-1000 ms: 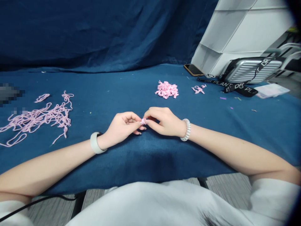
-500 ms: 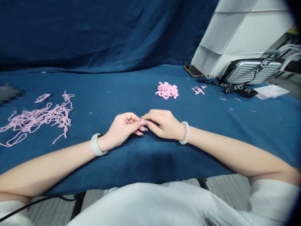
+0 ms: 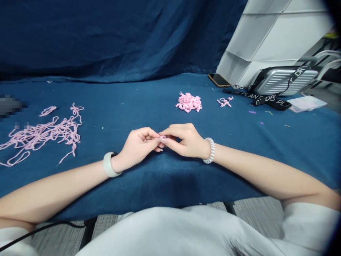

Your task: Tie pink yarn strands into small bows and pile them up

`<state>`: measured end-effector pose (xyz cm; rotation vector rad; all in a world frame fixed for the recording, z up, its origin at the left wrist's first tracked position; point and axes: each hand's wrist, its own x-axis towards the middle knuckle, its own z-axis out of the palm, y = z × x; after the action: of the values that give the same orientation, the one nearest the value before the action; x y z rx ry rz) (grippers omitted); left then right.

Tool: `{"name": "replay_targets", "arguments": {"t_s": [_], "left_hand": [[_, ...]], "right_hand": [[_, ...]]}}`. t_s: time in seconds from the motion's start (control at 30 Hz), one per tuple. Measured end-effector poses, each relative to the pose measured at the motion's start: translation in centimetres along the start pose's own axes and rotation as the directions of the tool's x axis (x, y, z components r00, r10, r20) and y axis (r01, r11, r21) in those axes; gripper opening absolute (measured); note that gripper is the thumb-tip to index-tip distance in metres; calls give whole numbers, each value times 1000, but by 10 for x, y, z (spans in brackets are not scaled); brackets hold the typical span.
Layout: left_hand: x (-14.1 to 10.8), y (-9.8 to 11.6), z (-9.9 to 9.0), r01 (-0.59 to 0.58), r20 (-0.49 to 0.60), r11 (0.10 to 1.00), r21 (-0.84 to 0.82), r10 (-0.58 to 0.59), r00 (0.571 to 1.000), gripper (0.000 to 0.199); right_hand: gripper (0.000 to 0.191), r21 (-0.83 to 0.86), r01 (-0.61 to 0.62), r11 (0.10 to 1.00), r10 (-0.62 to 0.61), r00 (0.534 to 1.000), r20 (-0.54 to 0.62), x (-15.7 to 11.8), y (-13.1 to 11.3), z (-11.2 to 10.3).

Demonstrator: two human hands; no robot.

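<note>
The blue-draped counter [image 3: 128, 103] meets a dark blue curtain [image 3: 106, 35]. Near its front, a small pink piece [image 3: 162, 137] sits between the fingertips of the left hand [image 3: 137, 147] and right hand [image 3: 188, 140], both sets of fingers pinched narrowly on it and mostly hiding it. Beyond the right hand lies a pink heap [image 3: 189, 102]; tangled yarn [image 3: 50, 133] spreads well left.

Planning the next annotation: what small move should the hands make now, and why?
Probably a gentle snug of the small pink piece by the right grip, with the left grip steadying it. Both pinch at it with their fingertips, so it could be worked there. It is mostly covered, so I can't tell whether it is already tight.
</note>
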<state>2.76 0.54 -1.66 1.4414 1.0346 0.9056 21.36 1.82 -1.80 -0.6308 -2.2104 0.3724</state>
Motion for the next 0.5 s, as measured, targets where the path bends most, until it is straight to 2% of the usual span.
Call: {"name": "replay_targets", "arguments": {"t_s": [0.2, 0.5], "left_hand": [[-1, 2, 2, -11, 8, 1000, 9, 11, 1000, 22], [1, 1, 1, -1, -4, 1000, -32, 1, 1000, 22]], "right_hand": [[21, 38, -91, 995, 93, 994, -54, 3, -1, 2], [30, 45, -270, 962, 273, 957, -94, 4, -3, 1]]}}
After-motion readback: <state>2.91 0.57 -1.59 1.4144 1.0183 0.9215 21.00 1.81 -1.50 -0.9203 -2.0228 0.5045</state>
